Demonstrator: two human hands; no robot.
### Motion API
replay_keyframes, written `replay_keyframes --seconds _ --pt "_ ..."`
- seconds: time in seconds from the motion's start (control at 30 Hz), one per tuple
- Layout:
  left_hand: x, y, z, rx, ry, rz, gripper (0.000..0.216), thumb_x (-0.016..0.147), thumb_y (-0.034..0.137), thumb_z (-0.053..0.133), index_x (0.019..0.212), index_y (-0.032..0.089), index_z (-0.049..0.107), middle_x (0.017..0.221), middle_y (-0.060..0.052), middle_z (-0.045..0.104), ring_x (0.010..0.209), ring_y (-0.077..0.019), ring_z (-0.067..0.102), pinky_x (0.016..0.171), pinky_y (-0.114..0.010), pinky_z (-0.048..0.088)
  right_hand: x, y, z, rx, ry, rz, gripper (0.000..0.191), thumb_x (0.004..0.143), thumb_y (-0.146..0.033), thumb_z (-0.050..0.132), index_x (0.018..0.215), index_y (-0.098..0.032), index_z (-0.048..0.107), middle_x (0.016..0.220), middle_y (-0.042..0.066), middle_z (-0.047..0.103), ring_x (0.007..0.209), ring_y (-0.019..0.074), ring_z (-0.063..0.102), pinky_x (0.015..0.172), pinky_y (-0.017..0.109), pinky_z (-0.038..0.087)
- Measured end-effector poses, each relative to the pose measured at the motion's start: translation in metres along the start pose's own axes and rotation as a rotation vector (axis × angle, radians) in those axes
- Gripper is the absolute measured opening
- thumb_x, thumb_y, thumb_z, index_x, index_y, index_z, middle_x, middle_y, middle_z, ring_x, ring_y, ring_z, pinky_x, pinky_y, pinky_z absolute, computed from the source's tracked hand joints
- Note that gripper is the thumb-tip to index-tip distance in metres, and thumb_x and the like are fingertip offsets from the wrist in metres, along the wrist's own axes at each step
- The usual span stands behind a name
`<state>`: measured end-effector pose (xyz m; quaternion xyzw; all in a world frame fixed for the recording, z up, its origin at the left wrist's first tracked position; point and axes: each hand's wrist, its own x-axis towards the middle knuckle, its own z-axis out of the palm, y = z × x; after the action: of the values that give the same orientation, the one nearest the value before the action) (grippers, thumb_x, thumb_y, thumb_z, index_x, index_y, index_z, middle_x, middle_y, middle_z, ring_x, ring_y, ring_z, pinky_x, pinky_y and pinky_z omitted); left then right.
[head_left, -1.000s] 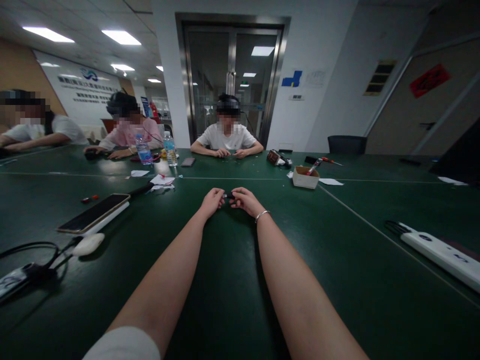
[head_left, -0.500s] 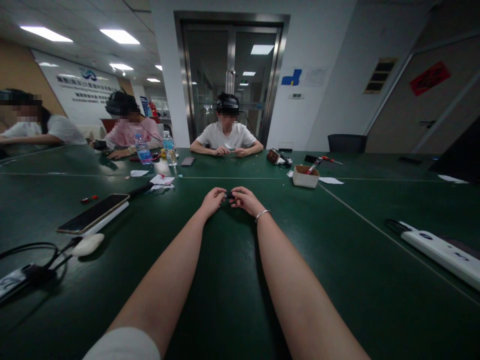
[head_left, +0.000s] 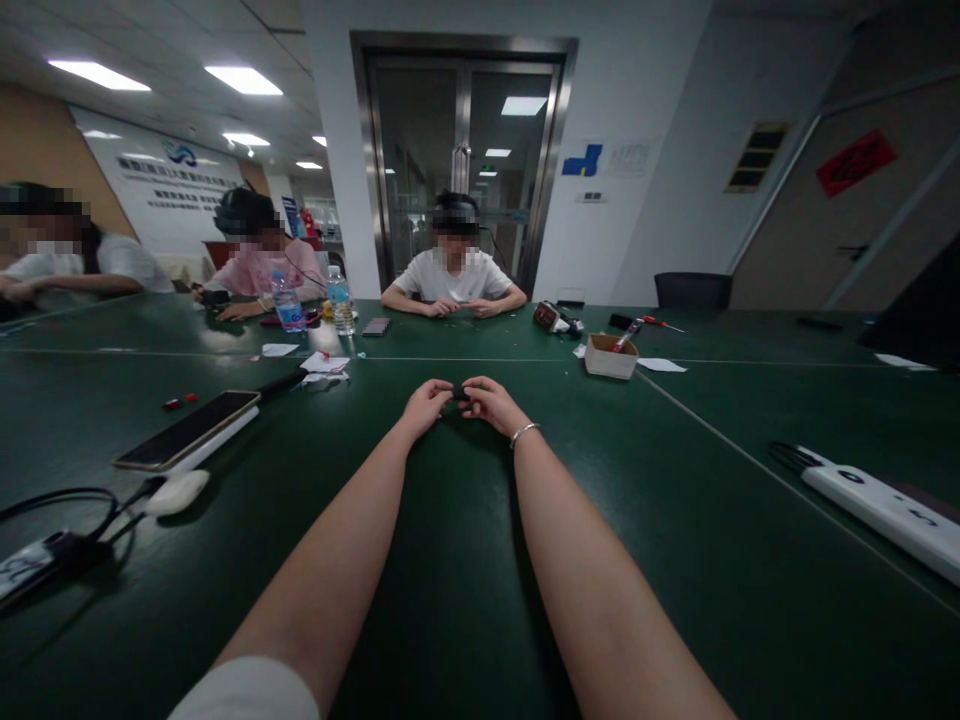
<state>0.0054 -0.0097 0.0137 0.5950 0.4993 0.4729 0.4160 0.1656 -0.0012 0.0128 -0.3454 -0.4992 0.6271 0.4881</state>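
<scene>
Out in front of me, just above the green table (head_left: 465, 530), both my hands meet around a small black object (head_left: 458, 393); its kind is too small to make out. My left hand (head_left: 429, 405) pinches its left end between thumb and fingers. From the other side my right hand (head_left: 489, 402) grips it, fingers curled, a silver bangle (head_left: 524, 433) on that wrist. Fingertips hide much of the object.
To the left lie a phone (head_left: 187, 430) on a white block, a white rounded gadget (head_left: 177, 493) and cables. Bottles (head_left: 340, 300) and paper (head_left: 325, 364) are farther off. A small box (head_left: 611, 357) and power strip (head_left: 877, 500) lie right. A person (head_left: 454, 270) sits opposite.
My hands stay almost in place, both still on the small black object, with only a slight shift of the fingers. The whole view has moved a little.
</scene>
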Motion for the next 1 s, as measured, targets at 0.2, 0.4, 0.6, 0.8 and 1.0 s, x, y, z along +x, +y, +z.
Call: replay_keyframes --seconds 0.2,0.4,0.6,0.8,1.0 --pt "-0.0014 -0.0031 -0.0009 -0.012 -0.012 0.073 0.026 0.069 0.027 0.062 0.092 0.016 0.061 0.081 -0.005 0.061 0.07 -0.0126 0.056 0.048 -0.018 0.042 -0.0009 -0.0019 0.0017 0.001 0.032 0.024 0.008 0.079 -0.013 0.057 0.086 -0.016 0.053 0.045 -0.005 0.054 0.046 0.0094 0.058 0.054 0.026 0.056" --pt "-0.0006 -0.0076 -0.0015 -0.036 -0.003 0.121 0.031 0.064 0.034 0.068 0.089 0.016 0.062 0.084 -0.006 0.061 0.069 -0.0127 0.057 0.05 -0.021 0.045 -0.0004 -0.002 0.0026 -0.005 0.052 0.03 0.008 0.084 -0.021 0.056 0.084 -0.014 0.052 0.047 -0.003 0.058 0.036 0.0058 0.05 0.054 0.027 0.056" --pt "0.0003 -0.0079 -0.0017 -0.055 -0.017 0.124 0.032 0.063 0.031 0.07 0.089 0.015 0.062 0.086 -0.007 0.062 0.07 -0.0132 0.057 0.05 -0.021 0.045 0.0001 -0.002 -0.0003 -0.015 0.05 0.034 0.008 0.08 -0.017 0.058 0.086 -0.015 0.053 0.049 -0.005 0.056 0.037 0.0058 0.051 0.055 0.028 0.057" --pt "-0.0012 -0.0048 -0.0007 -0.042 -0.001 0.1 0.027 0.066 0.029 0.067 0.087 0.015 0.062 0.082 -0.006 0.062 0.07 -0.0132 0.057 0.049 -0.019 0.045 -0.0023 -0.0048 0.0014 -0.001 0.017 0.008 0.015 0.078 -0.021 0.06 0.091 -0.018 0.053 0.057 -0.007 0.054 0.035 0.0034 0.047 0.054 0.03 0.058" --pt "-0.0012 -0.0038 0.0003 -0.063 0.003 0.062 0.024 0.065 0.028 0.066 0.085 0.015 0.061 0.077 -0.004 0.061 0.067 -0.0124 0.056 0.048 -0.019 0.044 -0.0014 -0.0048 0.0022 -0.039 0.025 -0.007 0.019 0.076 -0.015 0.058 0.093 -0.02 0.052 0.058 -0.008 0.053 0.033 0.002 0.042 0.049 0.029 0.057"
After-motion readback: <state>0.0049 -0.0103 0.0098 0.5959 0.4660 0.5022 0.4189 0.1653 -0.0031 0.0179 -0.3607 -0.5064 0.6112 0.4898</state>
